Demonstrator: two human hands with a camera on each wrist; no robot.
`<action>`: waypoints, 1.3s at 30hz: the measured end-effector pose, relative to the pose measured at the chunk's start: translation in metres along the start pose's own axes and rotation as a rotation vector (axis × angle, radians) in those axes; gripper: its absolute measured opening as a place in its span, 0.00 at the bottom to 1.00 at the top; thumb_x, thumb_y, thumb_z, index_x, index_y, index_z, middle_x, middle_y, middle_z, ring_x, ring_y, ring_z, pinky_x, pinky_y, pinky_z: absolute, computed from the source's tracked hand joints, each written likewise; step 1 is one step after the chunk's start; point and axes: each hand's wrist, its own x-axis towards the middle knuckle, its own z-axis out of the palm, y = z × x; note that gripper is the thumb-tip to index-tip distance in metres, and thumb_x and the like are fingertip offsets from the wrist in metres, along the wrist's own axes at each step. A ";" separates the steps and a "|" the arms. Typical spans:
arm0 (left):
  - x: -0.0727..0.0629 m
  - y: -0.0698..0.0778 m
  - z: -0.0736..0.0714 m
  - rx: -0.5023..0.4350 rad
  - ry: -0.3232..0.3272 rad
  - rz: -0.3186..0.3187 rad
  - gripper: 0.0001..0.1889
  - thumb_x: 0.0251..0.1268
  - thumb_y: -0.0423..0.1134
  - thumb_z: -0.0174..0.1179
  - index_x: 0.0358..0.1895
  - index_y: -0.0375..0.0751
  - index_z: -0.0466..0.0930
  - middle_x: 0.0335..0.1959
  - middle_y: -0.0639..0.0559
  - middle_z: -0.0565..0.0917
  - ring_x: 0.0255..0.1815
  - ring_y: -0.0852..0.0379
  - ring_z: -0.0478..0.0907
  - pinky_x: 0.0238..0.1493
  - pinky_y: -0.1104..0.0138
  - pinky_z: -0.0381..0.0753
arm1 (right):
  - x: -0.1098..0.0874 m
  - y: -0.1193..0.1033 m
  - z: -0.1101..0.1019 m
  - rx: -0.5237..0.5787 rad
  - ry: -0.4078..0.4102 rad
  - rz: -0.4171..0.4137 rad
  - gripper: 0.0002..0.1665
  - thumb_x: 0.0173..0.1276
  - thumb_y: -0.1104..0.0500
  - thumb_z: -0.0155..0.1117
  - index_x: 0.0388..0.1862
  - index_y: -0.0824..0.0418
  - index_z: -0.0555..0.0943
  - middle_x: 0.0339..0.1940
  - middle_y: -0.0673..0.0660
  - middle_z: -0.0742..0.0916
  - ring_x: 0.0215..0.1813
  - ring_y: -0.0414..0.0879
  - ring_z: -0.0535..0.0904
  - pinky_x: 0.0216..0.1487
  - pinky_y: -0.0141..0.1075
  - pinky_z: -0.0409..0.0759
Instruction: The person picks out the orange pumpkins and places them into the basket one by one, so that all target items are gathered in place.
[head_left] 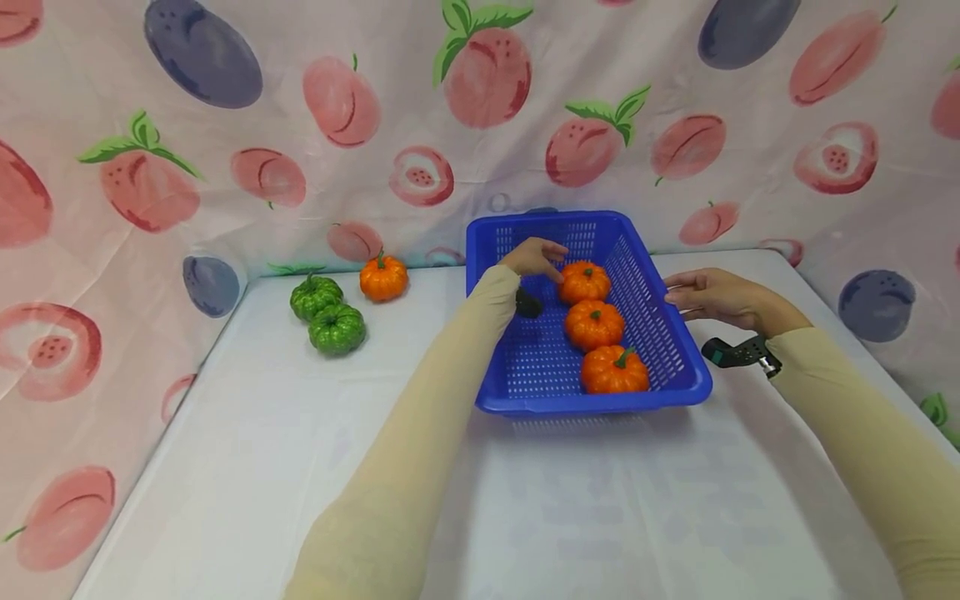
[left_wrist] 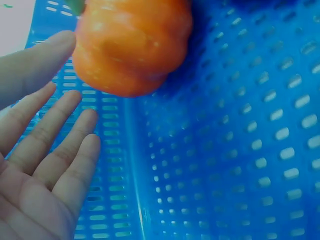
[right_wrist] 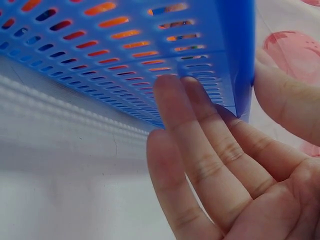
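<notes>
A blue plastic basket [head_left: 570, 406] with slotted walls stands on the white table. Inside it, three small orange pumpkins sit in a row along the right side: a far one [head_left: 585, 284], a middle one [head_left: 594, 325] and a near one [head_left: 615, 371]. My left hand [head_left: 534, 257] is over the basket beside the far pumpkin. In the left wrist view its fingers are spread and fairly straight, with the thumb close to the pumpkin [left_wrist: 132, 47]; contact is unclear. At the basket's right side, my right hand [head_left: 716, 297] holds the rim, thumb at its edge and fingers against the outer wall [right_wrist: 125, 55].
Left of the basket, two green pumpkins, one farther back [head_left: 315, 297] and one nearer [head_left: 337, 329], lie touching. Another orange pumpkin [head_left: 383, 277] stands near the table's back edge. A fruit-print cloth [head_left: 487, 158] hangs behind the table and along its sides.
</notes>
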 end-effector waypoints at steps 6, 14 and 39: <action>-0.012 0.009 -0.004 -0.154 -0.026 0.048 0.30 0.59 0.27 0.61 0.66 0.36 0.67 0.66 0.41 0.72 0.68 0.49 0.67 0.69 0.61 0.67 | 0.000 0.000 0.001 -0.003 0.000 -0.004 0.38 0.72 0.51 0.52 0.71 0.73 0.55 0.51 0.51 0.85 0.46 0.33 0.81 0.62 0.51 0.74; -0.020 0.017 -0.009 -0.318 -0.038 0.074 0.29 0.64 0.30 0.57 0.69 0.35 0.62 0.68 0.39 0.68 0.69 0.48 0.65 0.72 0.59 0.61 | 0.000 0.000 0.001 0.002 0.001 -0.004 0.38 0.72 0.51 0.52 0.71 0.73 0.55 0.50 0.48 0.85 0.45 0.33 0.81 0.62 0.51 0.74; -0.021 0.042 -0.018 -0.378 -0.081 0.257 0.25 0.69 0.34 0.51 0.68 0.38 0.63 0.67 0.41 0.69 0.69 0.50 0.66 0.72 0.61 0.62 | -0.001 0.000 0.002 0.005 0.012 -0.009 0.38 0.72 0.51 0.53 0.71 0.73 0.55 0.50 0.50 0.85 0.45 0.34 0.81 0.61 0.50 0.76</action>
